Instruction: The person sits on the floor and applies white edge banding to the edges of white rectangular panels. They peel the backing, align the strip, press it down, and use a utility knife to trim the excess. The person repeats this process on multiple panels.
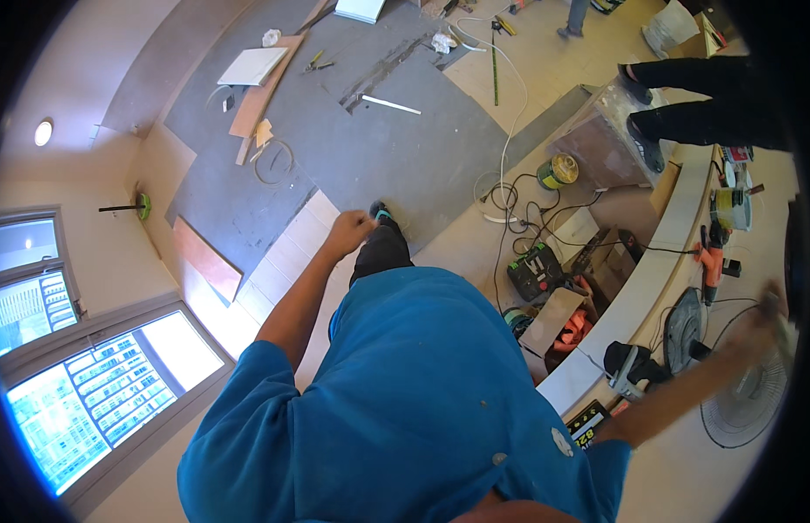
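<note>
Head view shows two bare hands of the person in the blue shirt (405,375), set well apart. Left hand (348,234) is in front of the body, over the floor, just beside the dark trouser leg (383,251) and near the shoe (381,212) in the picture. Its fingers are bent loosely inward, so the grip looks partly closed; whether some small thing is inside, I cannot tell. If it touches the trouser leg, I also cannot tell.

Right hand (762,322) is stretched far to the right side, close to the dark rim of the view. It is blurred, therefore I cannot tell how far its fingers are open, nor what they hold. Nearest to it is the fan (749,401), with a round wire guard, partly hidden behind the right forearm (675,397).

Near this hand is also the orange drill (710,266), by the curved counter (627,314). A grey and black tool (627,370) lies closer to the body. Below the counter, on the floor, are an open carton (544,327) with orange things inside, a black case (536,272) and a tangled cable (518,213). Another person's legs (701,105) in dark trousers show at upper right, the feet on a block (597,139).
</note>
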`<state>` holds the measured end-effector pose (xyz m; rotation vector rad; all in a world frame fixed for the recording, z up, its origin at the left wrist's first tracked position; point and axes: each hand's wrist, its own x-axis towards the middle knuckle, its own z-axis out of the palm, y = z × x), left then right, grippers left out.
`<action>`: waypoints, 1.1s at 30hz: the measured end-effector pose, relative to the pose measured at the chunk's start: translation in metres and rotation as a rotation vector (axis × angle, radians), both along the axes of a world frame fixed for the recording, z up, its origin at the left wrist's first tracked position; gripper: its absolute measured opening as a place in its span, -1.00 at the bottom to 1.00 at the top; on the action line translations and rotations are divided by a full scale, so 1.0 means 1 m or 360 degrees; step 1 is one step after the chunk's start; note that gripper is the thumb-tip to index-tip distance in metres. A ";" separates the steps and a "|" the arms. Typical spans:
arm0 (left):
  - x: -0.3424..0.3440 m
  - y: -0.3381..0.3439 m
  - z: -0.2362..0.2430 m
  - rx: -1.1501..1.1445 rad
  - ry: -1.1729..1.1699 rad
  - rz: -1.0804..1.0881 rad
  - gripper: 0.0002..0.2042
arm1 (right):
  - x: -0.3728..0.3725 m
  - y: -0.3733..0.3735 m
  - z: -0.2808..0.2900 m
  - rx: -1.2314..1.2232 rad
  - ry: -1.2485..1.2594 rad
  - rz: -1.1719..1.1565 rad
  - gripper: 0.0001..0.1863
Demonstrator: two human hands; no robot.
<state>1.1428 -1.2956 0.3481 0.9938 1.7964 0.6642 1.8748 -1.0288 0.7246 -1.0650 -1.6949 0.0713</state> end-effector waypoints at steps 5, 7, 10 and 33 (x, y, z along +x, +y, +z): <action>0.053 0.142 0.128 0.0654 -0.0418 -0.0315 -0.56 | -0.358 -0.071 -0.225 -0.1190 0.1218 0.0571 -0.74; 0.046 0.168 0.146 0.0861 -0.0576 -0.0188 -0.51 | -0.482 -0.078 -0.256 -0.1670 0.1362 0.0599 -0.75; 0.010 0.203 0.133 0.0711 -0.0653 -0.0141 -0.50 | -0.584 -0.071 -0.255 -0.1866 0.1287 0.0712 -0.75; -0.245 0.271 0.132 0.0398 -0.0465 0.0226 -0.75 | -0.836 0.143 -0.223 -0.2178 0.0439 0.1237 -0.67</action>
